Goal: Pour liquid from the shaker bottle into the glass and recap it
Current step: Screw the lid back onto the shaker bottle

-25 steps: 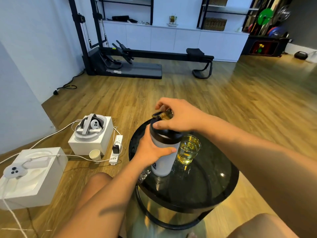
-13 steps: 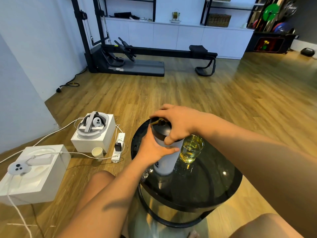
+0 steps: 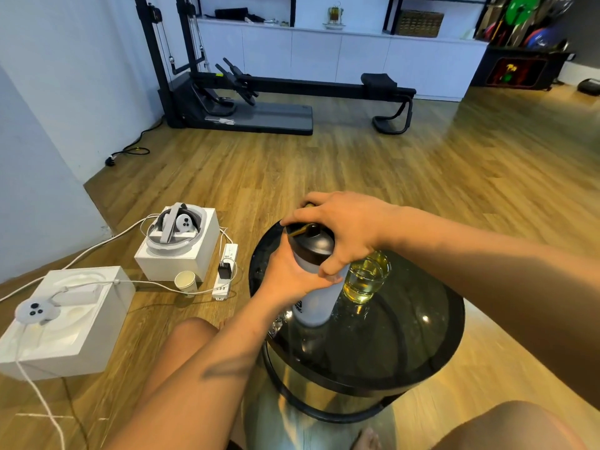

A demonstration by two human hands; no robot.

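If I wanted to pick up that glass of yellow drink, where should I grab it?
Grip the glass round its side wall, coming from its right. It stands upright holding liquid, so keep it level, and the shaker bottle, held by the left hand and right hand, crowds its left side.

Bright daylight, wide-angle warp, slight blur

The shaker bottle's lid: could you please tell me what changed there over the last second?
The right hand lowered from pinching the top to wrapping the lid. The left hand still grips the shaker bottle upright on the table; the glass of yellow liquid stays beside it.
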